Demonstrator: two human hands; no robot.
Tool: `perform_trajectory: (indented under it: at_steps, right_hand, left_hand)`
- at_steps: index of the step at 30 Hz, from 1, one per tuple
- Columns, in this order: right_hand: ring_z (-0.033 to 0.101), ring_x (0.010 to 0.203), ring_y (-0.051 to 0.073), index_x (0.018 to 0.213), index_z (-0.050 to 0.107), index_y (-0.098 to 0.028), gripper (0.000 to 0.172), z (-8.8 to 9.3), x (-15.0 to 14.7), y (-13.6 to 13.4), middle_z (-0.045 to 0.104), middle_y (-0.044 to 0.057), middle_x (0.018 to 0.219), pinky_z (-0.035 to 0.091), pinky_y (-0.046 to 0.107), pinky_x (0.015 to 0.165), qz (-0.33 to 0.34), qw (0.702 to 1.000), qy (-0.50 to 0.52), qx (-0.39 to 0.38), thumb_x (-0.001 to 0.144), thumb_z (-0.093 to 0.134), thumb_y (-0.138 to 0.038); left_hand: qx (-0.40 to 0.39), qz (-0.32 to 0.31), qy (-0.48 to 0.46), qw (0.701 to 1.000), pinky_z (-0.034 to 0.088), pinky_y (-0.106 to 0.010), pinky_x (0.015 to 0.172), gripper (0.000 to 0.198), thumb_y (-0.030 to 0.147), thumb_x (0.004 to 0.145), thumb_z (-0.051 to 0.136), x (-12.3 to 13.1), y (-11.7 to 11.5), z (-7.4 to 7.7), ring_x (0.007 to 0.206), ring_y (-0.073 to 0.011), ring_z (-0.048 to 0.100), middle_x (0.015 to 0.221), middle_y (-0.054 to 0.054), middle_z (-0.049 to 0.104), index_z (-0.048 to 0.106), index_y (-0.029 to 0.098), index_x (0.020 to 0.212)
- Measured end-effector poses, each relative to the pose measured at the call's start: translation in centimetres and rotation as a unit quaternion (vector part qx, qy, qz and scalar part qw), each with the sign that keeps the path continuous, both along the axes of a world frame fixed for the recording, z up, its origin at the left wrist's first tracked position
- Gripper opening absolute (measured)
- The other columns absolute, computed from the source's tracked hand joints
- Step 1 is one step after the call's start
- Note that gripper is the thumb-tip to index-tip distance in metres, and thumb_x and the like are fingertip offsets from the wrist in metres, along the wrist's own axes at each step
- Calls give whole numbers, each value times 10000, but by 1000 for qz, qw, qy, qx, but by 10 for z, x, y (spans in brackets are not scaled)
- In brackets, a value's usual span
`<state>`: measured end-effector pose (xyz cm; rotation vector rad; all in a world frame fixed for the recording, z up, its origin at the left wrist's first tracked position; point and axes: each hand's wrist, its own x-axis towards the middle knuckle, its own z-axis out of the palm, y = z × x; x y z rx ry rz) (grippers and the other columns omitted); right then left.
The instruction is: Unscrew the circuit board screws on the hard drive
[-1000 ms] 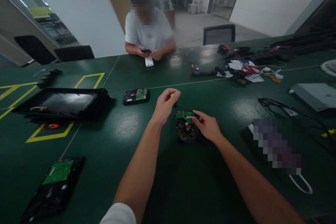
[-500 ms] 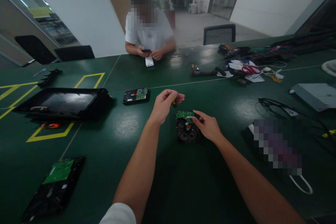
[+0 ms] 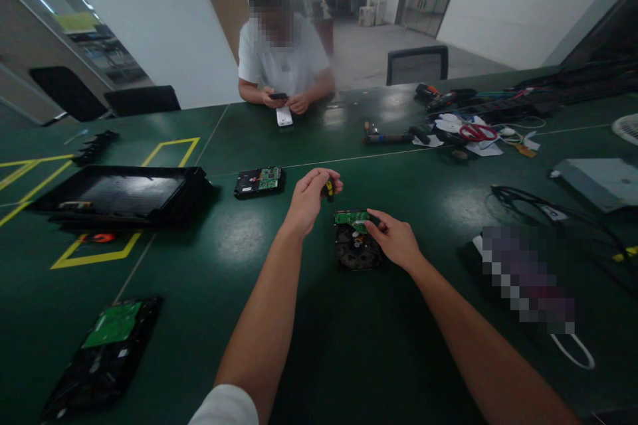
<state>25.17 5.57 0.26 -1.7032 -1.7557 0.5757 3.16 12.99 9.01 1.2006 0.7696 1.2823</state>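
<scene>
A hard drive [image 3: 355,249] lies on the green table in front of me, its green circuit board towards the far end. My right hand [image 3: 400,241] grips its right edge, thumb and fingers near the board. Just beyond the drive's far left corner, my left hand [image 3: 308,200] is closed around a small yellow and black screwdriver [image 3: 329,190]. The screwdriver points down; whether its tip touches the drive I cannot tell.
A second hard drive [image 3: 259,182] lies beyond my left hand, and a third drive [image 3: 102,355] at near left. Black trays [image 3: 124,196] stand at left. To the right are a grey metal box [image 3: 595,182] and cables [image 3: 528,202]. Across the table sits a person [image 3: 286,60] holding a phone.
My left hand has turned slightly and its fingers have curled in, so more of the yellow screwdriver shows. My right hand and the hard drive stay in place.
</scene>
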Motion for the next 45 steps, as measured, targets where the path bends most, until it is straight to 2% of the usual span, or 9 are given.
perform_trajectory:
  at_steps: [6, 10, 14, 16, 21, 29, 37, 41, 45]
  right_hand:
    - [645, 661, 174, 1365, 649, -276, 497, -2, -2, 0, 725, 7, 793, 467, 298, 607, -3, 1000, 7, -2, 969, 536, -554]
    - [653, 671, 185, 1360, 652, -285, 491, -1, -2, -1, 729, 11, 795, 477, 304, 610, 2, 1000, 9, -1, 968, 530, -554]
    - [658, 677, 184, 1362, 649, -283, 487, 1, -2, -1, 738, 14, 813, 485, 305, 622, 4, 1000, 8, 3, 966, 538, -544]
    - [657, 675, 184, 1357, 653, -273, 490, 1, -2, -1, 733, 15, 801, 480, 303, 617, 4, 1000, 6, 3, 964, 544, -545]
    - [651, 673, 184, 1349, 660, -271, 496, 0, -1, 0, 709, 10, 765, 472, 303, 618, 1, 1000, 1, 0, 961, 550, -560]
    - [652, 679, 181, 1360, 651, -284, 489, 0, -1, -1, 729, 12, 805, 471, 306, 622, 1, 1000, 3, 4, 966, 543, -554]
    - [644, 653, 175, 1365, 648, -286, 489, 1, -2, -1, 731, 11, 800, 465, 295, 589, -3, 1000, 8, -3, 968, 533, -546]
    - [646, 656, 172, 1367, 649, -282, 490, 2, -2, -1, 725, 9, 794, 470, 296, 601, -5, 1000, 4, -1, 968, 538, -543]
    - [643, 650, 167, 1376, 640, -276, 494, 3, -2, -1, 720, 3, 785, 472, 297, 611, 0, 1000, 4, -4, 975, 532, -542]
  left_hand:
    - [8, 27, -51, 998, 511, -302, 758, 291, 431, 969, 534, 12, 1, -6, 739, -142, 579, 775, -12, 579, 640, 218, 802]
    - [35, 25, 17, 999, 486, -291, 794, 282, 473, 922, 633, 13, -3, -4, 761, -140, 575, 789, -6, 617, 661, 228, 784]
    - [87, 36, 100, 991, 456, -310, 905, 220, 426, 923, 641, 8, -6, 2, 987, -185, 607, 1011, -33, 715, 770, 248, 924]
    - [94, 35, 111, 989, 451, -319, 912, 221, 411, 929, 636, 5, -6, 3, 1012, -193, 607, 1041, -35, 724, 781, 252, 977]
    - [52, -13, 52, 997, 478, -311, 826, 234, 408, 922, 643, 5, -5, 1, 831, -159, 630, 879, -32, 702, 740, 220, 1023]
    - [-33, -36, -22, 999, 538, -382, 854, 141, 347, 921, 573, 6, -6, 2, 845, -192, 703, 916, -66, 754, 608, 211, 933]
    - [26, 38, 62, 997, 504, -306, 769, 215, 310, 879, 570, -2, 0, 3, 828, -175, 618, 882, -46, 696, 755, 214, 824]
    - [1, 21, 23, 1000, 511, -318, 759, 205, 298, 876, 558, -4, 2, 3, 787, -174, 630, 824, -40, 679, 741, 208, 898]
    - [-12, 21, -32, 999, 523, -322, 759, 201, 318, 904, 535, 1, 3, -1, 757, -162, 624, 816, -35, 645, 694, 208, 845]
